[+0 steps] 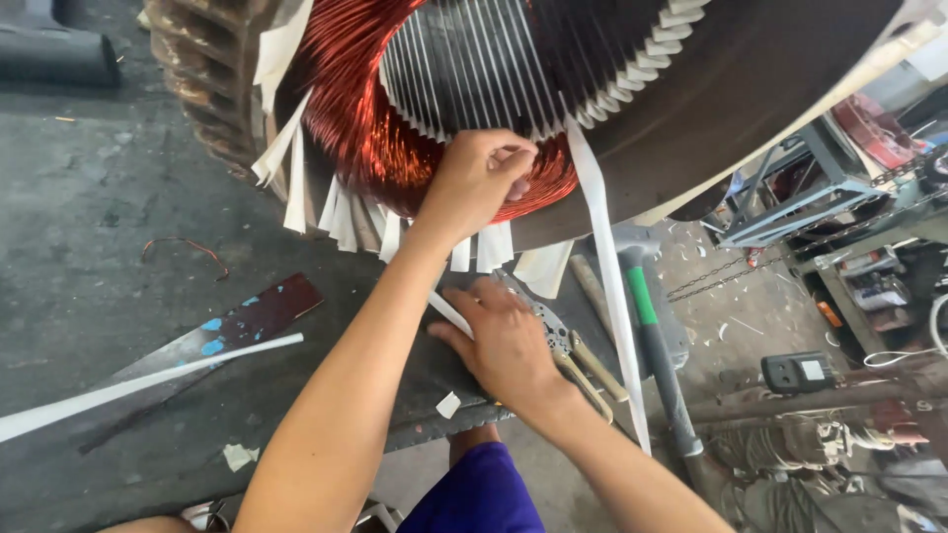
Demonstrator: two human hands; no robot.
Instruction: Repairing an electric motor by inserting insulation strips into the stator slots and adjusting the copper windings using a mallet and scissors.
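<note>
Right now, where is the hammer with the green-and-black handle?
The hammer with the green-and-black handle lies in the head view right of centre, just right of the person's right hand, beside the long white paper strip hanging from the motor.

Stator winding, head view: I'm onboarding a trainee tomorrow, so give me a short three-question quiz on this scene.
1. True or false: the left hand is at the copper winding.
2. What lies to the right of the right hand? A) green-handled hammer B) drill C) paintbrush
3. Fill in: the right hand holds a narrow white ___.
Key: 1 true; 2 A; 3 strip.
</note>
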